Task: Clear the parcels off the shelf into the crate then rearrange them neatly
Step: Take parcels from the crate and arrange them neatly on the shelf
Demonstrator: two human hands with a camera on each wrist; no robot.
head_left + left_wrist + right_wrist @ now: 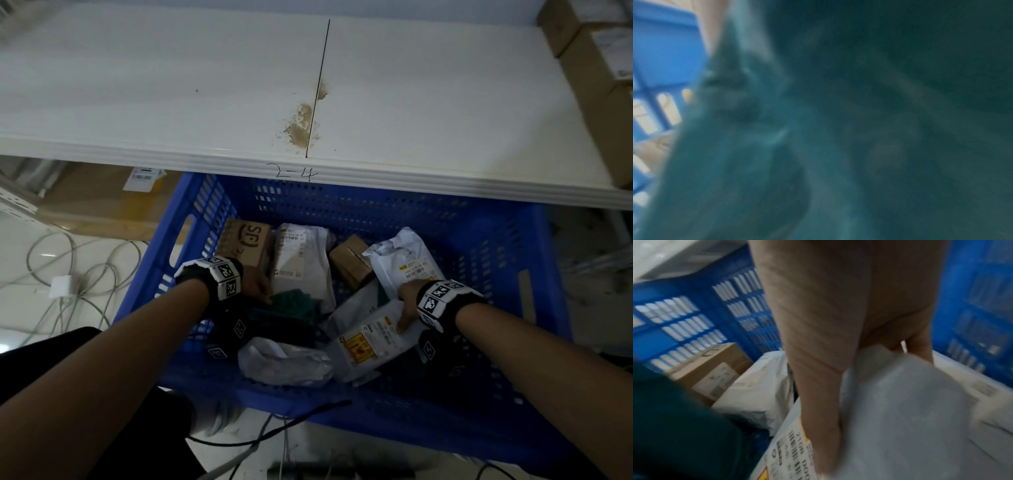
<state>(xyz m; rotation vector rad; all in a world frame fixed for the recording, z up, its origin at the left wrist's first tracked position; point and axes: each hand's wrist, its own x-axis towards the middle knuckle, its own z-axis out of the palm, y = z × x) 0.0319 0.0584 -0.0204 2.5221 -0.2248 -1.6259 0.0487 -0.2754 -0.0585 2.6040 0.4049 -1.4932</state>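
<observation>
Both hands in the blue crate (pixel 496 240): right hand (pixel 409 301) pinches a white mailer (pixel 370 342), left hand (pixel 255 286) grips a green parcel (pixel 291 308).

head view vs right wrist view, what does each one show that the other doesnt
Only the head view shows the white shelf marked 2-4, the left hand at the dark green parcel, the small brown box, the crumpled grey bag and the floor cables.

Only the right wrist view shows, close up, the right hand's thumb lying over the label of the white mailer while its fingers curl behind the top edge.

Both show the blue crate, the SF box, that mailer and the green parcel.
</observation>
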